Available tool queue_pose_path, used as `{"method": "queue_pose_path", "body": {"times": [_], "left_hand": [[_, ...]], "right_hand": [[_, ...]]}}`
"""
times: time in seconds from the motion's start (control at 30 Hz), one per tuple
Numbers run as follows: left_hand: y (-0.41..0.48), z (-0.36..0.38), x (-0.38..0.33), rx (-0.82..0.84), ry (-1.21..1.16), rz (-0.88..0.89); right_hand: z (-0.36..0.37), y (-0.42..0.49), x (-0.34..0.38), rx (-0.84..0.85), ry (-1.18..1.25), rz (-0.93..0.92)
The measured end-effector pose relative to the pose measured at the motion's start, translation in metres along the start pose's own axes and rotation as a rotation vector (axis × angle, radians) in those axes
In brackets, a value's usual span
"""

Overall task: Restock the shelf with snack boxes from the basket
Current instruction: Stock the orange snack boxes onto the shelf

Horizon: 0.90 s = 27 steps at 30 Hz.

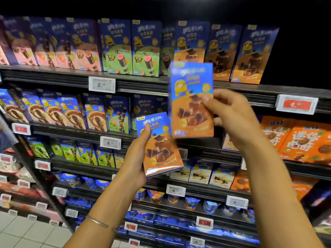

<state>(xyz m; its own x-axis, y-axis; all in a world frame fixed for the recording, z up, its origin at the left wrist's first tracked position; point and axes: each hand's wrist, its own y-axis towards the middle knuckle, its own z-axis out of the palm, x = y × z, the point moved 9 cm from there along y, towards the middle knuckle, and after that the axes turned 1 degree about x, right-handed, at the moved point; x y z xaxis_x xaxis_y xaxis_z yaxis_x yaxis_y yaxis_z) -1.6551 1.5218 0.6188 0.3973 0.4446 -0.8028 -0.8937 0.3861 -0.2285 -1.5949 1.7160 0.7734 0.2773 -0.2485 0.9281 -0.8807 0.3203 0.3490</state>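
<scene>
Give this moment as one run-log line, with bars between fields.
left hand: grips lower brown box | right hand: holds raised brown box | top shelf: matching brown boxes | status: neither box shelved

I face dark shelving [53,78]. Pale floor tiles [21,235] show at my lower left. Above, all is black.

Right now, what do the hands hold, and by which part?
Left hand grips the lower blue cardboard snack box by its left edge; right hand, the raised matching box by its right edge.
</scene>
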Motion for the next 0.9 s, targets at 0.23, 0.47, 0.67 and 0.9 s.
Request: {"method": "queue_pose_path", "body": {"times": [0.23, 0.47, 0.67, 0.9], "left_hand": [[-0.003, 0.012, -0.005, 0.045, -0.038, -0.019], [-0.002, 0.019, -0.003, 0.082, -0.038, -0.023], [-0.002, 0.023, -0.005, 0.076, -0.027, -0.005], [-0.007, 0.023, -0.005, 0.057, -0.009, -0.018]], "right_hand": [[-0.085, 0.059, 0.046, -0.374, -0.093, -0.188], [-0.104, 0.11, 0.037, -0.561, -0.373, -0.184], [-0.098, 0.121, 0.036, -0.625, -0.656, -0.211], [-0.089, 0.123, 0.04, -0.673, -0.774, -0.221]]}}
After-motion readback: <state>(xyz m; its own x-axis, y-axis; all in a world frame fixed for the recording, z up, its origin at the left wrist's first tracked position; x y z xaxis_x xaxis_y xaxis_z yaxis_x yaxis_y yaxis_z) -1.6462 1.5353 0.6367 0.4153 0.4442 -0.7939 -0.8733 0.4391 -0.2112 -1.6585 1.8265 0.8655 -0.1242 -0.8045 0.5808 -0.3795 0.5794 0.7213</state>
